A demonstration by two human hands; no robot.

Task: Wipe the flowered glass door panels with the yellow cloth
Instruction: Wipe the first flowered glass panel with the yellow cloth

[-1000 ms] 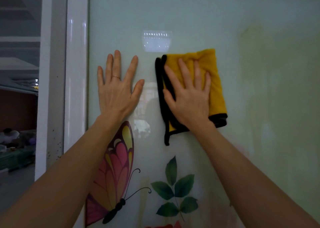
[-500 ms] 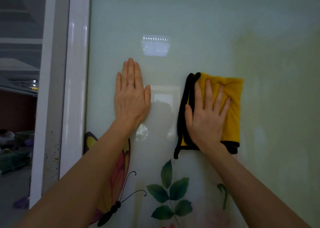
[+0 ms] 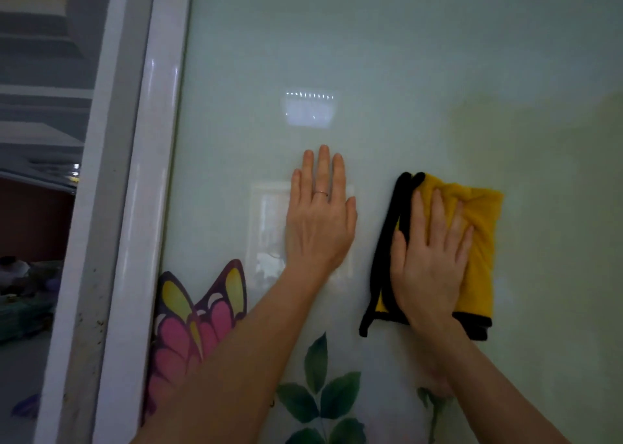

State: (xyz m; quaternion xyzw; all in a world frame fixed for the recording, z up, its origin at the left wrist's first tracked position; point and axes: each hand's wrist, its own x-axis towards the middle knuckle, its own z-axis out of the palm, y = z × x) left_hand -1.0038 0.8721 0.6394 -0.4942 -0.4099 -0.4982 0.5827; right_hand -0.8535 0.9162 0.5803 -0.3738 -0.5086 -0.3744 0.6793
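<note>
A pale green frosted glass door panel (image 3: 387,56) fills most of the view. Printed on its lower part are a pink and yellow butterfly (image 3: 188,322) and green leaves (image 3: 320,396). A folded yellow cloth (image 3: 478,241) with a black border lies flat against the glass at the right. My right hand (image 3: 428,261) presses it to the panel with straight fingers. My left hand (image 3: 318,218), wearing a ring, rests flat on the bare glass just left of the cloth, fingers together and pointing up.
A glossy white door frame (image 3: 141,207) runs down the panel's left edge, with a grey strip beside it. Left of the frame, a dim room (image 3: 30,275) shows through the opening.
My right hand has slid the cloth down and to the right across the glass. My left hand has followed to the right, its fingers closing together.
</note>
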